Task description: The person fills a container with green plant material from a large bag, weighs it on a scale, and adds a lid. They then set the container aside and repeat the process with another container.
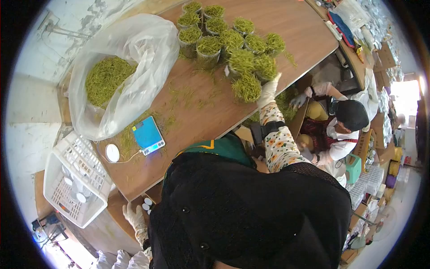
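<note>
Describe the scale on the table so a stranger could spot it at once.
Start at the long wooden table and find the big clear plastic bag of green leaves. Beside it lies the scale, flat and bright blue, unlike the round white disc next to it.

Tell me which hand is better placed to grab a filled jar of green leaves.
Probably right. The right hand reaches the nearest filled jar on the table, while the left hand hangs low by the white basket, far from it.
</note>
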The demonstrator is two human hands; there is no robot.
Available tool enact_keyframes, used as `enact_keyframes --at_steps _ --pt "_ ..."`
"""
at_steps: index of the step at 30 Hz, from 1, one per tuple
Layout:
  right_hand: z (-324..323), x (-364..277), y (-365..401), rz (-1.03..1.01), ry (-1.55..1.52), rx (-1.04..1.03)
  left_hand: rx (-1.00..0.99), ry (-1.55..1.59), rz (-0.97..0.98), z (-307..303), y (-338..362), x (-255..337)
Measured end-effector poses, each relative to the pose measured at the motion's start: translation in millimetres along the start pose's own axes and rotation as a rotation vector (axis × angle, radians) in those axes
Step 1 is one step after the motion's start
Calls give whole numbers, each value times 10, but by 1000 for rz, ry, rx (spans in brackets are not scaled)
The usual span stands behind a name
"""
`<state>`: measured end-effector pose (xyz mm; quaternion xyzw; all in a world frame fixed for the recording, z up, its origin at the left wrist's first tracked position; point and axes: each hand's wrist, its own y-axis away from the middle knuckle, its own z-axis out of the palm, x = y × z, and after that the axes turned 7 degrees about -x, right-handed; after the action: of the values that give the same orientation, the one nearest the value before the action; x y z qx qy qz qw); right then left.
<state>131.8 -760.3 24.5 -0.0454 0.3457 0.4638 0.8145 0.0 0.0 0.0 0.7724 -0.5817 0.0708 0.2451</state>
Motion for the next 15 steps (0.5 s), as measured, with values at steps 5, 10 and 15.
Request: enact_keyframes --at_steps 5,10,15 --pt "331 634 24 -201 229 307 -5 87 58 321 -153 277" --pt "371 1248 -22 -138 247 95 -25 -51 102 182 -190 388" --pt "368 416 -364 -620 354 326 81 187 51 170 -202 31"
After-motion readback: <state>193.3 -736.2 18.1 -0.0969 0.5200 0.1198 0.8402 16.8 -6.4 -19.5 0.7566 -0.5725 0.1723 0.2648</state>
